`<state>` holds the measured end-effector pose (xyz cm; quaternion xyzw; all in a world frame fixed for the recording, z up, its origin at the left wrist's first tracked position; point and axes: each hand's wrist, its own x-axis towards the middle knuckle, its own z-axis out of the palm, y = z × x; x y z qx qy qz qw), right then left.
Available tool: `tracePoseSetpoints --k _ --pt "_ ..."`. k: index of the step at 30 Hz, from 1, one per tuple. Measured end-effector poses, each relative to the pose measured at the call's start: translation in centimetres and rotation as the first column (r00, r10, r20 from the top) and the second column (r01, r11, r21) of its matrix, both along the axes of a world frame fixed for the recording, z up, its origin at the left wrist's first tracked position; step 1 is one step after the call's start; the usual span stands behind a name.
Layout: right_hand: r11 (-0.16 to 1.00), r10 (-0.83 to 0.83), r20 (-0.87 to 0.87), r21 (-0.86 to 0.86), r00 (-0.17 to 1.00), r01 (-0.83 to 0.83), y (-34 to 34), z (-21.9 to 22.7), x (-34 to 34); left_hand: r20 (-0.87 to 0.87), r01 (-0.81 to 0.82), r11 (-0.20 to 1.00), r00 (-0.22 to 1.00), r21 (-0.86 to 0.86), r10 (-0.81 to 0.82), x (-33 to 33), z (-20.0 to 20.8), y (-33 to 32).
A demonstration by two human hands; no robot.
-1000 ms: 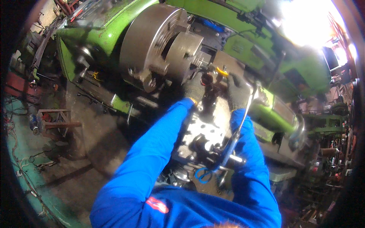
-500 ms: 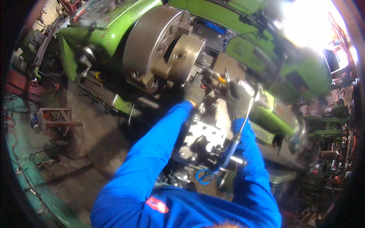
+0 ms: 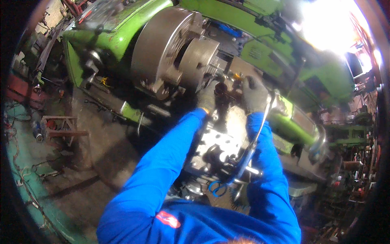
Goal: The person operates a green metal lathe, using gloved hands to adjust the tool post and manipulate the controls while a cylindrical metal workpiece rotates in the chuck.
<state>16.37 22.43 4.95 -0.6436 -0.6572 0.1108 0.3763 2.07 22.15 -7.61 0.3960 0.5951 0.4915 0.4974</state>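
Note:
My left hand [image 3: 206, 98], in a grey glove, reaches to the near face of the metal workpiece [image 3: 200, 55] clamped in the lathe chuck [image 3: 160, 49]. Its fingers are curled beside a dark round piece [image 3: 220, 88]; what they grip is hidden. My right hand [image 3: 256, 95], gloved too, is closed to the right of it, over the tool post area. Close to its fingertips shows a small orange part [image 3: 237, 76]. Whatever the right fingers hold cannot be made out. Chuck and workpiece look slightly smeared.
Below my hands lies the lathe carriage [image 3: 219, 144] with shiny metal parts. A thin rod with a blue grip [image 3: 245, 159] runs beside my right forearm. The green tailstock [image 3: 296, 118] stands at the right, the green headstock [image 3: 122, 36] at the left. A small stand [image 3: 67, 132] is on the floor.
My right hand has turned and drawn in a little, its fingers now more curled. The shiny piece seen by it earlier no longer shows clearly. The chuck's workpiece appears turned; my left hand stays nearly put.

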Motion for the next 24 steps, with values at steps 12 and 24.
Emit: tracePoseSetpoints --k 12,24 --pt "0.989 -0.009 -0.055 -0.145 0.998 0.0 2.8 -0.3 1.8 -0.583 0.275 0.961 0.779 -0.017 -0.233 -1.0 -0.5 -1.5" --pt "0.955 0.295 0.141 -0.074 0.945 -0.287 -8.9 -3.3 8.2 -0.662 0.499 0.858 0.602 -0.124 -0.445 -0.7 -5.3 -0.8"
